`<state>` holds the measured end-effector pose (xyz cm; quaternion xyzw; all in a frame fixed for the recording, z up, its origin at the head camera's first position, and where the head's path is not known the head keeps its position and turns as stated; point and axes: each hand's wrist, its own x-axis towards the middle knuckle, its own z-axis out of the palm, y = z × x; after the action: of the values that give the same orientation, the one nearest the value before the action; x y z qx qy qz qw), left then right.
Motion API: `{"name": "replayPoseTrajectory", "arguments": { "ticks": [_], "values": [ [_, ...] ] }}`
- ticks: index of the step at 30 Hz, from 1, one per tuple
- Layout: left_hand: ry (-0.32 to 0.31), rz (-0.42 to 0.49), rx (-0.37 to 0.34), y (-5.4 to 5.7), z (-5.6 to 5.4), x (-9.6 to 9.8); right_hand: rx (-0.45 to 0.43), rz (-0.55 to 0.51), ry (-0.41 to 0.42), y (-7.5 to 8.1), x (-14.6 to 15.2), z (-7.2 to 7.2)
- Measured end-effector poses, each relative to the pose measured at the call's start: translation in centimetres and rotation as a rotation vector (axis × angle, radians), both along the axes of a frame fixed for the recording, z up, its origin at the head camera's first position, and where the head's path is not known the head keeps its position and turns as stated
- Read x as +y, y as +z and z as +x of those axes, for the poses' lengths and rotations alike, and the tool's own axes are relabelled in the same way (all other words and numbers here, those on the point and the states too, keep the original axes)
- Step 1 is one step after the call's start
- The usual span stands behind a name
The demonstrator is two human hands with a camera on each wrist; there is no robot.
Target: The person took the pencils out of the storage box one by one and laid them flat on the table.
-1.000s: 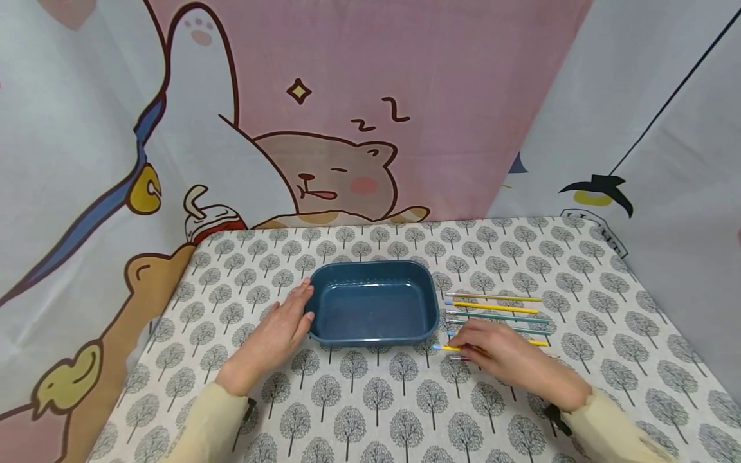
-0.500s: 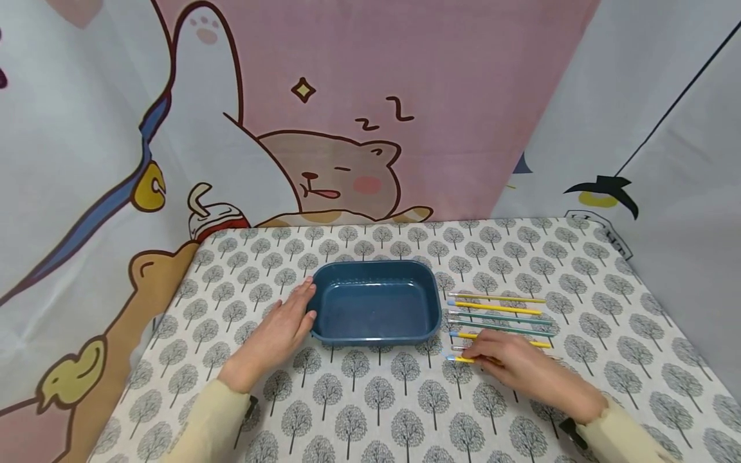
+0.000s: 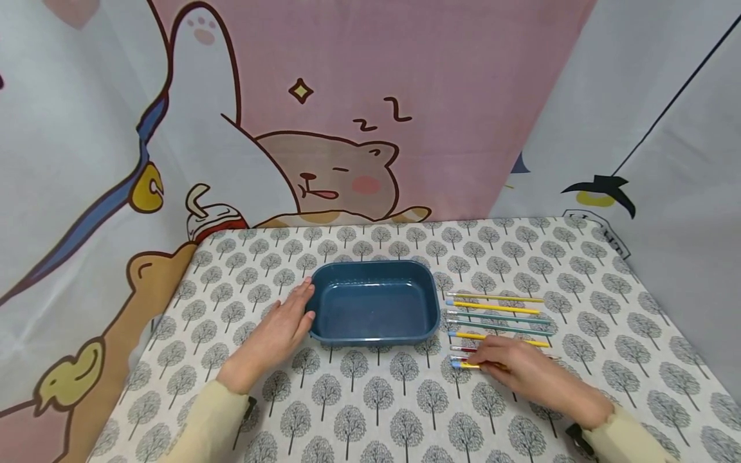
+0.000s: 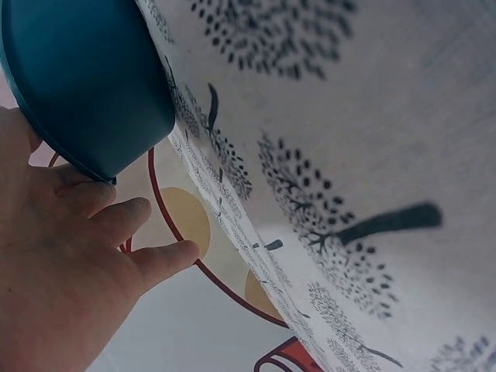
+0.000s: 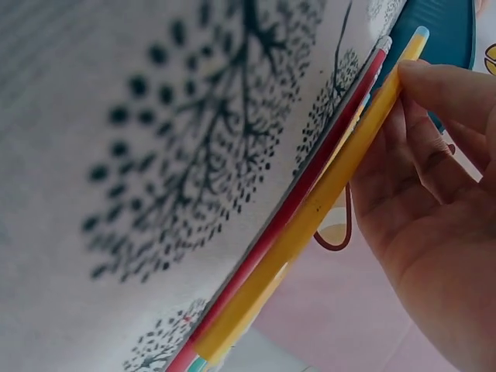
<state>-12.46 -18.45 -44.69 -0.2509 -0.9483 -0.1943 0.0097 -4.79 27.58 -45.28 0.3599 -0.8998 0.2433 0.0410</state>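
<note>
A dark blue rectangular tub [image 3: 376, 340] stands mid-table in the head view. My left hand [image 3: 276, 337] rests against its left side, fingers fairly straight at the rim; the left wrist view shows the fingers [image 4: 116, 221] beside the tub wall [image 4: 85, 85]. To the tub's right, my right hand [image 3: 517, 368] pinches a yellow pencil [image 5: 310, 209] with a blue end, thumb against it near that end. Just beyond it, a red pencil [image 5: 287, 201] lies on the cloth. The right hand hides much of the nearest pencils in the head view.
Beyond the right hand lie several roughly parallel pencils: an olive-yellow one [image 3: 498, 298], a yellow one [image 3: 492, 307], green ones [image 3: 503, 325] and another yellow one [image 3: 532, 343]. A tree-patterned cloth [image 3: 376, 399] covers the table. Printed fabric [image 3: 463, 128] hangs behind and at both sides.
My right hand has shifted toward the near edge and slightly right, carrying the yellow pencil. Red pencils beyond it are more visible now. The left hand stays against the tub.
</note>
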Motion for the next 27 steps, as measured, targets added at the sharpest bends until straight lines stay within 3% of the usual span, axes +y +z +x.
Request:
{"name": "replayPoseTrajectory", "arguments": {
  "ticks": [13, 27],
  "values": [
    [0.003, -0.005, -0.007, 0.07, 0.06, -0.11, -0.060, 0.002, -0.015, -0.36, 0.12, 0.23],
    [0.011, -0.008, -0.003, 0.06, 0.07, -0.09, -0.025, 0.017, 0.003, -0.54, 0.12, 0.12]
  ]
}}
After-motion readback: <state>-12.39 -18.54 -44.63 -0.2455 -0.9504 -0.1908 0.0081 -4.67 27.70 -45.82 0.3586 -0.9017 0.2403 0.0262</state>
